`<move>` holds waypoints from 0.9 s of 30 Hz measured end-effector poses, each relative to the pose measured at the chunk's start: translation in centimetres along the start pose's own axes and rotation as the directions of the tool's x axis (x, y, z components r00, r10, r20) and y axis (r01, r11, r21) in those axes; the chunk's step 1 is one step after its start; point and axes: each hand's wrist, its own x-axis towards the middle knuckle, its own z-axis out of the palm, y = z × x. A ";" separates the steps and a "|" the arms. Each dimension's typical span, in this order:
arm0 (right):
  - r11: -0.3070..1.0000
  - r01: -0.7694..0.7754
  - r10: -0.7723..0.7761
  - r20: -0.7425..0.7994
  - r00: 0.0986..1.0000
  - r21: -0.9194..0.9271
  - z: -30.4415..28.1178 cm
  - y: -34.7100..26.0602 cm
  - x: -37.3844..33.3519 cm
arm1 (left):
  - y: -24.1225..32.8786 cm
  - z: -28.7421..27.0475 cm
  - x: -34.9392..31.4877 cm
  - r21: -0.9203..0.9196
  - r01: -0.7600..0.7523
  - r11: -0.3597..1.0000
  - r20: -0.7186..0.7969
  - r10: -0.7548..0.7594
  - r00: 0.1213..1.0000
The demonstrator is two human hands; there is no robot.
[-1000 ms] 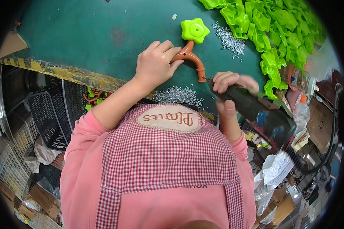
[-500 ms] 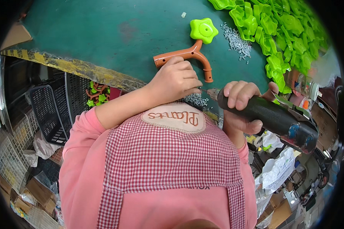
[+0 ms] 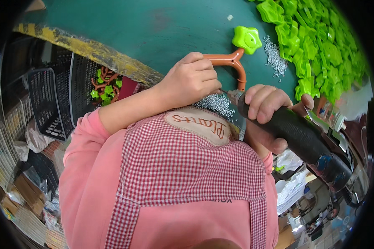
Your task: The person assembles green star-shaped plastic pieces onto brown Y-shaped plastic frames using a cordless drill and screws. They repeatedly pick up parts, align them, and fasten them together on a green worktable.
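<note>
My left hand [image 3: 193, 81] is closed in a pinch at the tip of a black power screwdriver [image 3: 297, 126]; whatever lies between its fingertips is too small to make out. The fingers of my right hand [image 3: 266, 106] wrap round the screwdriver's body near its nose, which points left. Just beyond both hands lies a brown, branch-shaped plastic piece [image 3: 225, 60] on the green table, its left end hidden behind my left hand. On its upper stub sits a bright green star-shaped plastic part [image 3: 247, 39]. Small silver screws [image 3: 218, 103] lie heaped between my hands and my apron.
Another heap of screws [image 3: 275, 59] lies right of the star. A large pile of green plastic parts [image 3: 320, 50] covers the table's far right. Left, below the worn yellow table edge [image 3: 91, 49], black crates [image 3: 45, 101] stand near more brown-and-green pieces [image 3: 106, 87].
The view has shifted, so the table and its things appear farther right. Relative to them both hands are farther left, and my left hand now covers the brown piece's left end.
</note>
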 end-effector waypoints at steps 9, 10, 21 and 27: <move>0.995 0.038 -0.035 0.036 0.999 -0.096 2.3 3.4 3.1 | -2.8 -0.2 -1.3 -0.044 0.408 0.912 -0.071 -0.411 0.909; 0.993 0.036 -0.028 0.068 0.997 -0.117 2.3 3.8 3.1 | -2.7 -0.2 -1.4 -0.057 0.414 0.909 -0.074 -0.417 0.906; 0.993 -0.114 0.116 0.358 0.927 -0.026 1.2 6.4 4.9 | -3.2 0.5 -1.7 -0.105 0.384 0.917 -0.106 -0.394 0.913; 0.997 -0.060 0.067 -0.179 0.982 0.046 1.6 3.8 -0.1 | -2.5 0.6 -1.8 0.026 0.358 0.933 -0.117 -0.353 0.928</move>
